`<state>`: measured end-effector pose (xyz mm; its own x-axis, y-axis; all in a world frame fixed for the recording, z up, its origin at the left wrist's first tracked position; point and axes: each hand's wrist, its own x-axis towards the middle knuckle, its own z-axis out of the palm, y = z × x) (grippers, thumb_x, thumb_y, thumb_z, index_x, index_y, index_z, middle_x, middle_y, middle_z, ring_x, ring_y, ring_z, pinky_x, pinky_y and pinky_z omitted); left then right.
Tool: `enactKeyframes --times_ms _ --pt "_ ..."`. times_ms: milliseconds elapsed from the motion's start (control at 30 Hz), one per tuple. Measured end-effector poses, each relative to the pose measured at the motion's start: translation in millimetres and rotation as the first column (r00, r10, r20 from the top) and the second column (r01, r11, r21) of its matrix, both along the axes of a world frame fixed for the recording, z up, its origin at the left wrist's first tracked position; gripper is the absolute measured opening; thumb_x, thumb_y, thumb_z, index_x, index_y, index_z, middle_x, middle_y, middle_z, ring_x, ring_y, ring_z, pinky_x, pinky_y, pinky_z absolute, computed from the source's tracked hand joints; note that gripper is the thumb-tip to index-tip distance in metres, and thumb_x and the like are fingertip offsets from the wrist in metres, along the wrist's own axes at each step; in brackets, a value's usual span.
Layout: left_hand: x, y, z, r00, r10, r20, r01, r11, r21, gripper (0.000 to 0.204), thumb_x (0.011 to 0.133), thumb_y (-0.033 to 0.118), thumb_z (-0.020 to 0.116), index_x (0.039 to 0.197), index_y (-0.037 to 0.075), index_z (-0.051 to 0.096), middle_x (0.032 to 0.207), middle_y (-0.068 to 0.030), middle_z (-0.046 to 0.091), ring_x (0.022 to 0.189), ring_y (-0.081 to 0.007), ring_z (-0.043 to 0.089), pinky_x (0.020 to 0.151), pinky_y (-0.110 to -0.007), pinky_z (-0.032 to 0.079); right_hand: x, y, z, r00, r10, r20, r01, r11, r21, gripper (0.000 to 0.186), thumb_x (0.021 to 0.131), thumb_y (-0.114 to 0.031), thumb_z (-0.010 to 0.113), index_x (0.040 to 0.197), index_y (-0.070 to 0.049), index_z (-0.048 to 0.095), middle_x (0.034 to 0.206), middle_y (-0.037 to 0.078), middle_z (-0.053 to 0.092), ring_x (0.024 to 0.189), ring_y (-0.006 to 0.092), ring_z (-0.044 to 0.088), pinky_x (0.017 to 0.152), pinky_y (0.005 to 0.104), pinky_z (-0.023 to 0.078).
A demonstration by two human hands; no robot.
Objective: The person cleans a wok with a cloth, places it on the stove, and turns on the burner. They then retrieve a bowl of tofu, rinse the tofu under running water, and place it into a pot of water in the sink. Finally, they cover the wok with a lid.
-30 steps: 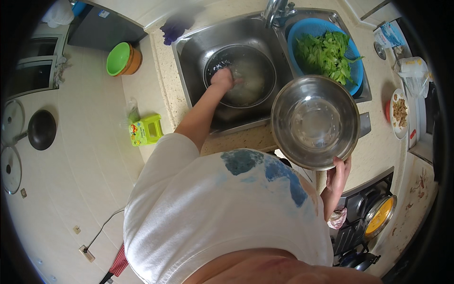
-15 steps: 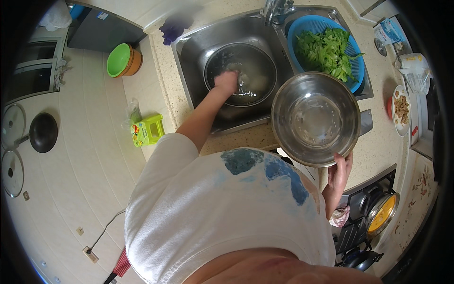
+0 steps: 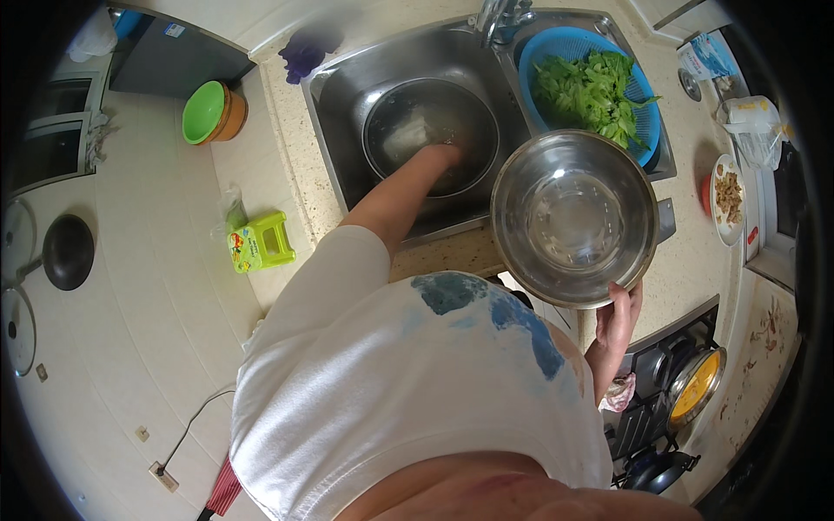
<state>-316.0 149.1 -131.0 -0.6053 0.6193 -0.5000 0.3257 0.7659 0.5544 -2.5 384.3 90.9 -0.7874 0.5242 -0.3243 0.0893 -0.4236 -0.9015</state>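
My left hand (image 3: 446,156) reaches down into a round basin of cloudy water (image 3: 408,108) standing in the steel sink (image 3: 334,104). Its fingers are under the water, so their pose is hidden. A pale, blurred shape lies in the water beside the hand; I cannot make out what it is. At the sink's near right corner, my right hand (image 3: 618,317) grips the rim of a large stainless steel bowl (image 3: 573,217). The bowl is tilted toward me and shows wet marks inside. Behind it, a blue colander (image 3: 527,82) holds green leafy vegetables (image 3: 595,91).
The faucet (image 3: 499,19) rises behind the sink. A wide blade (image 3: 666,220) shows past the bowl. Farther right stand a plate of brown pieces (image 3: 728,198) and a stove with a pan of yellow food (image 3: 695,386). A green stool (image 3: 261,243) stands on the left.
My left hand has moved right and deeper into the water, its fingers now submerged. The bowl stays in my right hand. The whole view has shifted slightly.
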Motion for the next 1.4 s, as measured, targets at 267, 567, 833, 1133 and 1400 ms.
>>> enactKeyframes --times_ms 267,567,833,1133,1400 --pt "4 -10 36 0.989 0.041 -0.139 -0.026 0.993 0.112 0.036 0.091 0.028 0.048 0.121 0.007 0.053 0.112 -0.0201 0.058 0.094 -0.0308 0.061 0.083 -0.039 0.047 -2 1 2 1.0 -0.002 0.003 0.002 1.0 0.018 0.054 0.077 -0.006 0.055 0.126 0.007 0.037 0.116 0.014 0.05 0.105 0.0186 0.049 0.091 0.0291 0.038" --pt "-12 -26 66 0.43 0.18 0.885 -0.865 0.365 0.346 0.034 0.094 0.027 0.05 0.115 0.0 0.052 0.102 -0.0141 0.062 0.088 -0.0281 0.063 0.071 -0.036 0.053 -10 -2 0 0.999 0.002 -0.034 -0.002 1.0 -0.003 0.049 0.077 -0.005 0.053 0.123 0.005 0.038 0.112 0.015 0.053 0.098 0.0208 0.055 0.084 0.0309 0.048" --pt "0 -22 45 0.589 0.097 0.802 -0.79 0.277 0.547 0.024 0.089 0.013 0.058 0.109 0.002 0.054 0.105 -0.0126 0.062 0.089 -0.0257 0.063 0.079 -0.037 0.052 -12 -3 4 1.0 0.028 -0.007 -0.028 0.999 -0.03 0.055 0.077 -0.005 0.056 0.127 0.007 0.036 0.115 0.014 0.05 0.103 0.0185 0.051 0.088 0.0277 0.041" --pt "0 -4 48 0.448 0.467 0.763 -0.894 0.267 0.361 0.044 0.09 0.036 0.05 0.105 -0.004 0.058 0.095 -0.0146 0.064 0.086 -0.0236 0.063 0.073 -0.036 0.05 -15 -6 0 1.0 -0.001 0.026 0.002 1.0 -0.018 0.059 0.077 -0.006 0.057 0.129 0.007 0.035 0.117 0.014 0.05 0.103 0.0181 0.05 0.088 0.0271 0.041" --pt "-6 2 55 0.332 0.849 0.411 -0.943 0.308 0.124 0.059 0.087 0.051 0.052 0.102 -0.005 0.059 0.101 -0.0181 0.061 0.085 -0.0263 0.063 0.072 -0.039 0.05 -16 -9 2 0.999 0.014 0.035 -0.013 1.0 -0.017 0.057 0.077 -0.004 0.056 0.129 0.007 0.035 0.115 0.014 0.05 0.101 0.0174 0.051 0.085 0.0259 0.042"
